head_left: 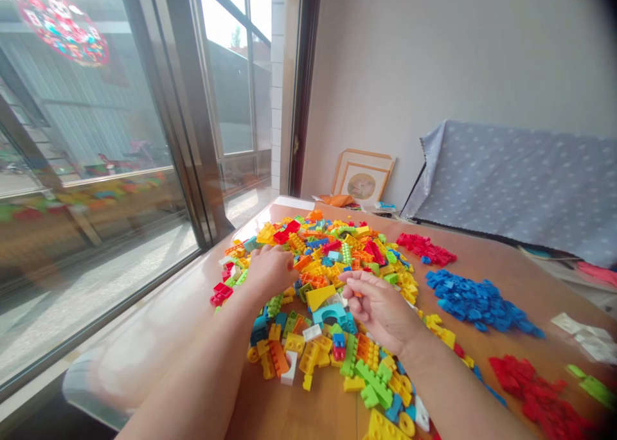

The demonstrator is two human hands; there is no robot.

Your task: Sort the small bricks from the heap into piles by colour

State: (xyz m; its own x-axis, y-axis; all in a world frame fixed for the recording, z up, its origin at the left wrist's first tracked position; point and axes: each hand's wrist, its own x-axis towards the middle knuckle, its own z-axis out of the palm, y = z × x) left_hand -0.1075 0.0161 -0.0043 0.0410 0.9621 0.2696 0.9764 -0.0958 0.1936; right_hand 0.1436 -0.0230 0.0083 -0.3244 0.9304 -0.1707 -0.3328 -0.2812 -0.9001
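A large heap of mixed plastic building blocks [299,343] lies on the table. My left hand [272,270] is at the heap's left side, palm down, fingers curled over the blocks; its fingertips are hidden, so what they grip cannot be made out. Over the heap's middle right, my right hand [378,305] is closed, with a bit of an orange building block [357,293] showing between thumb and fingers. Between the hands lie a yellow sloped block [320,297] and a teal arch block [330,314]. A white block [289,368] stands at the near edge.
Sorted piles lie on the right: blue [482,299], dark pink [427,248], red [535,392], white [585,337] and green pieces [592,385]. A glass window [96,106] borders the left. Behind the wooden table [308,408] are framed pictures [364,176] and a grey dotted cloth [520,183].
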